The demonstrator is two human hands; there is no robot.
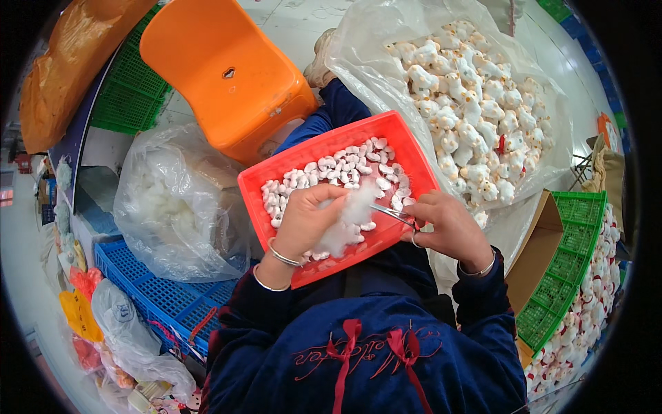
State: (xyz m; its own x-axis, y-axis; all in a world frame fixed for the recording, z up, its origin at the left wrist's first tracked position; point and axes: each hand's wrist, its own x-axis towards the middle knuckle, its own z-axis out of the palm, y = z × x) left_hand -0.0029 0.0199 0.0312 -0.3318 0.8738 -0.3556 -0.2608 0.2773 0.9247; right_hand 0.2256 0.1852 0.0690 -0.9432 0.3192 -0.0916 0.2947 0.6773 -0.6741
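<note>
A red plastic tray [415,155] rests on my lap, holding many small white curved stuffed pieces [296,179]. Over the tray, my left hand [305,215] is closed on a tuft of white fibre stuffing [357,208], which hangs down past the fingers. From the other side, my right hand [452,224] grips metal forceps [396,214] by their handles. The forceps' tip reaches into the edge of the tuft. Whether a small piece is hidden under the stuffing in my left hand, I cannot tell.
At the left stand a clear bag of white stuffing [165,200] and a blue crate [148,279]. An orange stool [227,76] is beyond the tray. On the right lie a large clear bag with white plush toys [476,117], a cardboard piece [534,248] and a green crate [576,228].
</note>
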